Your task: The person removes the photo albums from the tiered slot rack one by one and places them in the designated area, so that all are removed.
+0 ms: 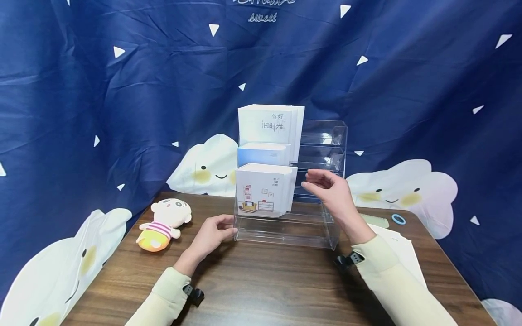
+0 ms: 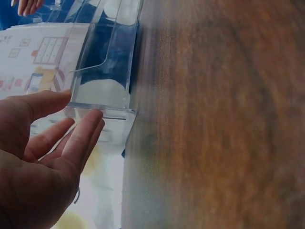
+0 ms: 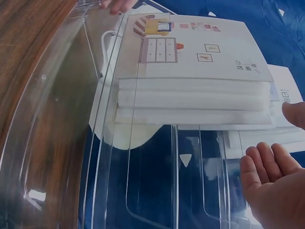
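Note:
A clear acrylic tiered rack (image 1: 281, 234) stands on the table. Its left half holds white booklets (image 1: 261, 190) in stacked rows, the front ones printed with a sofa and drawers. At the rack's lower left corner, my left hand (image 1: 212, 235) holds the side edge, thumb to the front and fingers along the outside (image 2: 82, 140). My right hand (image 1: 332, 192) hovers before the rack's right half, just right of the booklets. Its fingers are loosely bent, thumb apart, with nothing between them (image 3: 276, 183). Behind the front row are a blue-covered booklet (image 1: 258, 155) and taller white booklets (image 1: 265, 124).
A plush doll (image 1: 163, 224) in a striped top lies left of the rack. On the right are white sheets or booklets (image 1: 401, 253), partly under my right forearm, a pale green comb (image 1: 375, 220) and a blue ring (image 1: 398, 219). A dark blue curtain (image 1: 175, 68) hangs behind the table.

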{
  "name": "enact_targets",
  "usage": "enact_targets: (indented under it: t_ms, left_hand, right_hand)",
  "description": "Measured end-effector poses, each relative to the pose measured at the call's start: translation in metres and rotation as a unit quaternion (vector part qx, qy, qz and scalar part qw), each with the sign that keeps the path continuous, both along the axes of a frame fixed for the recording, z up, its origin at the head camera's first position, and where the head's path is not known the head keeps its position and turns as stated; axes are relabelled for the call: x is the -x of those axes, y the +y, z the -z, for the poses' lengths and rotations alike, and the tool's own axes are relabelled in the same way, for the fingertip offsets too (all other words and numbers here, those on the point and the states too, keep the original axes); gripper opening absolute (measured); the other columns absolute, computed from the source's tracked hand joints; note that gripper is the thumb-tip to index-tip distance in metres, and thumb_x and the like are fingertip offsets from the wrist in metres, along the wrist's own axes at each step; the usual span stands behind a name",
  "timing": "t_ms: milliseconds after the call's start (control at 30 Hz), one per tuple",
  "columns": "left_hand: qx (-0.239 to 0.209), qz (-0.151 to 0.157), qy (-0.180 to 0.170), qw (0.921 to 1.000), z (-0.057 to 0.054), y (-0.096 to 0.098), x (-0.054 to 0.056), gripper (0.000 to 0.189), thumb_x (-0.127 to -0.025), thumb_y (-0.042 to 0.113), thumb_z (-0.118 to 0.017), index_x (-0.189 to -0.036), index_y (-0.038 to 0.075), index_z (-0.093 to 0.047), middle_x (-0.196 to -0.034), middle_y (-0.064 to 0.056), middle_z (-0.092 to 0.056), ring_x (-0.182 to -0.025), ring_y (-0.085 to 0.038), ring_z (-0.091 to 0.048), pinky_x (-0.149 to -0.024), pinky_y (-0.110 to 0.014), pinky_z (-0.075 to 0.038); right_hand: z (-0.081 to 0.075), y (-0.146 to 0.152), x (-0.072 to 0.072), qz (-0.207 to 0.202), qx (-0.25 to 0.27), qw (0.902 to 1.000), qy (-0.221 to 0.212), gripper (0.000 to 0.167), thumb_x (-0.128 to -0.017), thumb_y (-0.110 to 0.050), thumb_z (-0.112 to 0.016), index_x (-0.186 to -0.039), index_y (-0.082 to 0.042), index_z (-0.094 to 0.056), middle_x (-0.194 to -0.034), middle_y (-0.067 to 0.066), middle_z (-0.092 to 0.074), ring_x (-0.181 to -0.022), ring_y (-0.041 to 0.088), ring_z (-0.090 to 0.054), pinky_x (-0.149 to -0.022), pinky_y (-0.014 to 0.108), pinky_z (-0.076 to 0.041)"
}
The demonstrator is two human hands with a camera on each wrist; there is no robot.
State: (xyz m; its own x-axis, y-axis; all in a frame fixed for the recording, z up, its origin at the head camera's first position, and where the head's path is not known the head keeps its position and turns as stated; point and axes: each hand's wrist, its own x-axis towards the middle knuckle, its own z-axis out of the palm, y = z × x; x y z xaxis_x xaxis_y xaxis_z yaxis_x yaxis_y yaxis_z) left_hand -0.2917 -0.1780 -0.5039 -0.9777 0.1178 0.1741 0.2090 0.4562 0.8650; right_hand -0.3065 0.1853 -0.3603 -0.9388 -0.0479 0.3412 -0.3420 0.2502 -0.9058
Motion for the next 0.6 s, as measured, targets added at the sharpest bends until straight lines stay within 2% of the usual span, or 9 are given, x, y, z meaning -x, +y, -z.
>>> enact_targets:
  t_ms: [167, 233, 400, 600]
  left_hand:
    - [-0.002, -0.006, 0.001, 1.0000, 0.000, 0.001, -0.001, 0.038, -0.098, 0.011, -0.086, -0.133, 0.000, -0.077, -0.125, -0.016, -0.084, -0.114, -0.028, -0.081, -0.102, -0.040, -0.065]
    - [-0.006, -0.006, 0.003, 1.0000, 0.000, 0.001, -0.001, 0.037, -0.098, 0.010, -0.086, -0.133, 0.000, -0.078, -0.125, -0.016, -0.084, -0.113, -0.028, -0.081, -0.101, -0.039, -0.066]
    - [-0.010, -0.004, 0.001, 0.9999, 0.001, 0.001, 0.000, 0.037, -0.098, 0.010, -0.086, -0.133, -0.001, -0.077, -0.125, -0.017, -0.083, -0.113, -0.029, -0.082, -0.100, -0.039, -0.067]
    - [-0.011, -0.003, -0.002, 0.9999, 0.001, 0.000, 0.000, 0.037, -0.099, 0.010, -0.086, -0.133, -0.001, -0.077, -0.127, -0.019, -0.083, -0.113, -0.029, -0.082, -0.100, -0.040, -0.066]
  right_hand:
    - [0.001, -0.014, 0.012, 0.007, 0.009, 0.9999, -0.001, 0.051, -0.099, -0.012, -0.086, -0.144, 0.004, -0.069, -0.136, 0.020, -0.077, -0.113, 0.003, -0.073, -0.100, 0.009, -0.058]
    - [0.001, -0.020, 0.015, 0.005, 0.009, 0.9999, -0.002, 0.053, -0.099, -0.013, -0.087, -0.145, 0.003, -0.068, -0.140, 0.027, -0.074, -0.113, 0.005, -0.073, -0.100, 0.010, -0.058]
    - [0.001, -0.034, 0.021, 0.001, 0.011, 0.9999, -0.013, 0.055, -0.098, -0.017, -0.088, -0.146, 0.001, -0.068, -0.139, 0.025, -0.074, -0.110, 0.003, -0.073, -0.098, 0.011, -0.059]
    - [0.003, -0.045, 0.022, 0.013, 0.047, 0.9985, -0.027, 0.054, -0.096, -0.013, -0.089, -0.143, 0.003, -0.067, -0.136, 0.024, -0.073, -0.105, 0.000, -0.072, -0.096, 0.011, -0.060]
